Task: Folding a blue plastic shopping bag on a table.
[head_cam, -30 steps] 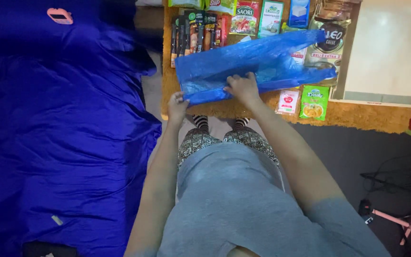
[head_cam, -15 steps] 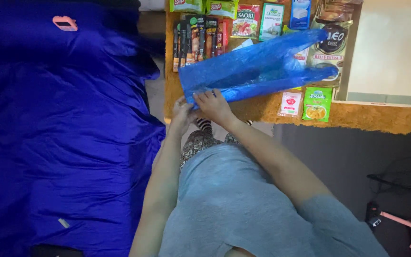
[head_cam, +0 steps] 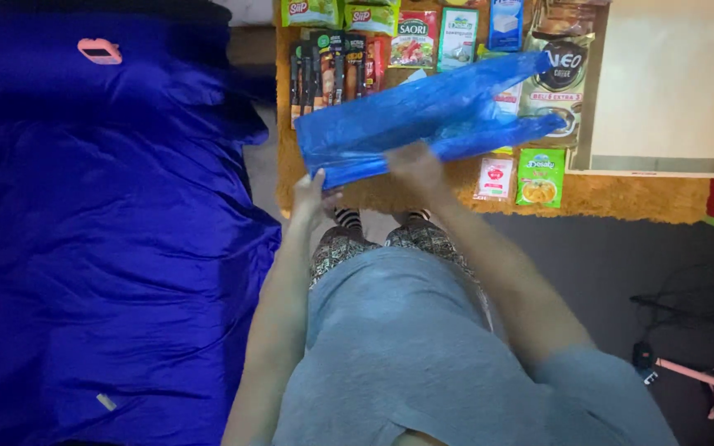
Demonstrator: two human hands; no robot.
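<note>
A: What lies at the centre of the scene?
B: One blue plastic bag (head_cam: 423, 116), flattened and slanting across the yellow-brown mat (head_cam: 621, 198), its two handles pointing right. The left hand (head_cam: 311, 192) pinches the bag's near left corner; the right hand (head_cam: 413, 165) presses on its near edge, but it is blurred, so whether the fingers are closed on the plastic cannot be told.

A: What surrounds the bag?
B: Just right of the hands lie two small sachets, one pink-and-white sachet (head_cam: 494, 178) and one green sachet (head_cam: 541, 177). On the far side runs a row of sachet sticks (head_cam: 336, 64), too tightly packed to count, then several flat packets, among them a red-and-green packet (head_cam: 413, 38) and a blue carton (head_cam: 506, 23). A large coffee pack (head_cam: 562, 76) sits far right, partly covered by the bag.

A: And beyond the mat?
B: A pale open box (head_cam: 663, 83) stands at the right; a blue satin sheet (head_cam: 109, 248) fills the left, bearing one pink object (head_cam: 99, 51).
</note>
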